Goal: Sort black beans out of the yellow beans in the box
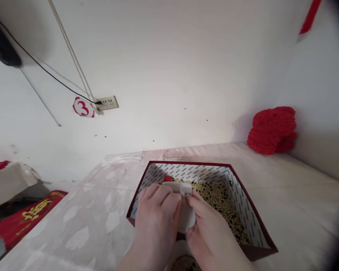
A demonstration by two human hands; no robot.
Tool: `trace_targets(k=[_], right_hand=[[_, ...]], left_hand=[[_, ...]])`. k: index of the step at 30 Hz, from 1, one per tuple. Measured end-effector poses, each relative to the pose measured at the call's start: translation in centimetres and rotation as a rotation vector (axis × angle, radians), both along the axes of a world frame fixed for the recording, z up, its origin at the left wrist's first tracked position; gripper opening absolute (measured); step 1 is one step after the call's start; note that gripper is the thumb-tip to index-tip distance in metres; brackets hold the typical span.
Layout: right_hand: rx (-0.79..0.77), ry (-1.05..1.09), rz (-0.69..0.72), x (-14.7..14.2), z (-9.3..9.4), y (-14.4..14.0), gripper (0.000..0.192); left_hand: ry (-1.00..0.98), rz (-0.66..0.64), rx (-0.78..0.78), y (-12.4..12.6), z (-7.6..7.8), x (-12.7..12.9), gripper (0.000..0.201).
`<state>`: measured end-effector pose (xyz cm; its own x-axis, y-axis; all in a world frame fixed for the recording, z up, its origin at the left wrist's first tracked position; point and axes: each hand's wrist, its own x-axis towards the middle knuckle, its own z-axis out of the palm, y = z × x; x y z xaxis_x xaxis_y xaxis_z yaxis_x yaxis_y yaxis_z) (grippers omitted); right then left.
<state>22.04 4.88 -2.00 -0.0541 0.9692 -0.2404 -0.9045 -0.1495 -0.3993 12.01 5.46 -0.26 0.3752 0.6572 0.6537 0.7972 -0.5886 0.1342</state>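
A dark red box (251, 210) with a white patterned lining stands on the table in front of me, filled with small yellow and dark beans (223, 203). Over its near left corner both hands grip one small white container (185, 210) with a red part (167, 179) at its far end. My left hand (155, 222) wraps it from the left. My right hand (211, 233) pinches its right side from below. Under my wrists, at the frame's bottom edge, a round container with beans (186, 264) shows partly.
The table (299, 210) has a pale plastic cover and meets a white wall. A red woven ornament (272, 130) lies at the back right corner. A wall socket (107, 102) with a black cable and a red "3" tag (83, 107) are at left. Red items (25, 218) lie lower left.
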Motion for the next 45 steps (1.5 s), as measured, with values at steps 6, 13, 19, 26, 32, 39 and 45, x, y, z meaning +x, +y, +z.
trace_targets(k=[6,13,19,26,32,39,45], right_hand=[[-0.06,-0.021,-0.031,0.2,0.0,0.0,0.013],[0.089,-0.168,0.003,0.3,-1.0,0.0,0.01],[0.079,-0.18,0.082,0.0,-0.2,-0.4,0.009],[-0.016,-0.104,0.05,0.5,0.1,-0.2,0.011],[-0.089,-0.041,0.017,1.0,0.8,-0.1,0.015],[-0.064,-0.08,-0.017,1.7,0.8,0.5,0.015],[-0.003,-0.099,-0.063,3.2,0.8,1.2,0.018]], left_hand=[[0.031,-0.044,-0.05,-0.3,-0.4,0.7,0.018],[-0.114,-0.077,-0.11,0.3,-0.1,-0.1,0.018],[-0.21,-0.05,-0.115,1.1,0.0,-1.0,0.014],[-0.149,-0.102,-0.132,0.4,-0.1,0.1,0.018],[-0.074,-0.129,-0.174,-0.3,-0.1,0.6,0.019],[0.127,-0.115,-0.31,-0.6,0.2,0.7,0.013],[0.363,-0.317,-0.38,-0.7,-0.9,0.9,0.009]])
